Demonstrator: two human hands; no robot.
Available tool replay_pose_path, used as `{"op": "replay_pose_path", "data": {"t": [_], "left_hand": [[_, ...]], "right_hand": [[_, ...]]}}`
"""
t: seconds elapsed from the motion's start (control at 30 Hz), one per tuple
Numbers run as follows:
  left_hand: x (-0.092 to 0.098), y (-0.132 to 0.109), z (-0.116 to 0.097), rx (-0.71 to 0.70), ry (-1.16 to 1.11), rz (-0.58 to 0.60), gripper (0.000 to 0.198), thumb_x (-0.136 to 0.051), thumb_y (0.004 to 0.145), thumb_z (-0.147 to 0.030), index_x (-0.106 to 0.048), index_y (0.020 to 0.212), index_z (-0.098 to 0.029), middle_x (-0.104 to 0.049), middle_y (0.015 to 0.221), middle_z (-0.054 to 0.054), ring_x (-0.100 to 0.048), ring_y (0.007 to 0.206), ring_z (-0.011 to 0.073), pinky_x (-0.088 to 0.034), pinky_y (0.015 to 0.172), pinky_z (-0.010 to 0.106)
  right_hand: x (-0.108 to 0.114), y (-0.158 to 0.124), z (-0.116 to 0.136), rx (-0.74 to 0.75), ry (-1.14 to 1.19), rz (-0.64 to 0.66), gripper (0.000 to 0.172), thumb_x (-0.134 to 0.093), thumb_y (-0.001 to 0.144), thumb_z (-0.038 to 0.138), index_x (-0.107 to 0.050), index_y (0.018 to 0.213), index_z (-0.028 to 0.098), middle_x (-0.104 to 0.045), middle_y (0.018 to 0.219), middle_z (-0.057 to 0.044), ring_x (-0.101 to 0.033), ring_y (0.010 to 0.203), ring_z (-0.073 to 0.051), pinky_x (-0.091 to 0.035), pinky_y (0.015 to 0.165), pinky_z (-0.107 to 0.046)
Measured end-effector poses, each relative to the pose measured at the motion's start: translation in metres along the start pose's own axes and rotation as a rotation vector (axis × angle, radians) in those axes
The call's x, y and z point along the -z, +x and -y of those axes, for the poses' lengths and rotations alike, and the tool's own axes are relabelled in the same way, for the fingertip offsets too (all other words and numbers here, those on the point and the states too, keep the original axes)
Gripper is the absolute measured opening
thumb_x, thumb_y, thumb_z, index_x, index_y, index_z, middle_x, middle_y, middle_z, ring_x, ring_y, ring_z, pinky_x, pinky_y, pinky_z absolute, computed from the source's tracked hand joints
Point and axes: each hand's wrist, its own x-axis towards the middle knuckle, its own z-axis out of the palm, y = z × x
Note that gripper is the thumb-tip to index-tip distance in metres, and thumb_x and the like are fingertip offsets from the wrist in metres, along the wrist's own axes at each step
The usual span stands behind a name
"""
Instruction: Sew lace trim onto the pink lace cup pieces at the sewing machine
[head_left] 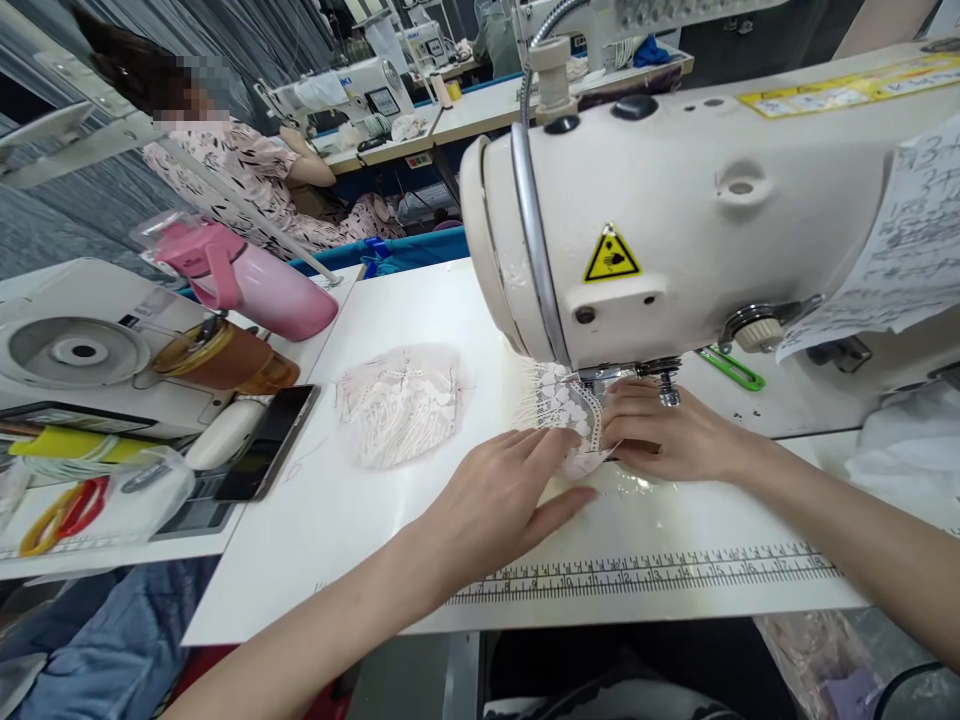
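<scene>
A white lace piece [559, 408] with a scalloped edge lies beneath the needle area of the sewing machine [697, 220]. My left hand [499, 490] rests at its near left side, fingertips on the fabric and thumb stretched apart on the table. Close to the presser foot, my right hand [667, 430] has its fingers bent on the right edge of the lace, gripping it. The needle is mostly hidden by the machine head and the right fingers. A second lace piece [405, 405] lies flat to the left, apart from both hands.
A printed ruler [637, 578] runs along the front of the white table [330, 560]. To the left are a phone [270, 440], a pink bottle [247, 275] and a brown drink cup [225, 355]. Green snips [731, 368] lie behind my right hand. Another person [247, 180] sits at a machine beyond.
</scene>
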Motion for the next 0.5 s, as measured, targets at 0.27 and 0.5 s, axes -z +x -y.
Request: {"op": "replay_pose_path", "data": {"t": [0.27,0.5], "left_hand": [[-0.046,0.017,0.015,-0.248,0.275,-0.276,0.023,-0.044,0.088,0.0,-0.055,0.076,-0.015,-0.052,0.064,-0.001,-0.042,0.054,0.0123,-0.031,0.051,0.026],[-0.05,0.012,0.015,-0.291,0.343,-0.365,0.021,-0.054,0.087,-0.003,-0.055,0.07,-0.015,-0.049,0.061,-0.002,-0.038,0.053,0.0109,-0.028,0.05,0.028]], "right_hand": [[0.007,0.002,0.003,0.041,-0.14,-0.069,0.014,-0.05,0.086,0.014,-0.061,0.084,0.021,-0.067,0.085,0.0,-0.059,0.082,-0.015,-0.048,0.079,-0.032],[-0.001,-0.003,-0.001,0.007,-0.192,0.073,0.015,-0.046,0.091,0.014,-0.06,0.091,0.021,-0.064,0.107,-0.004,-0.056,0.105,-0.019,-0.047,0.086,-0.035]]}}
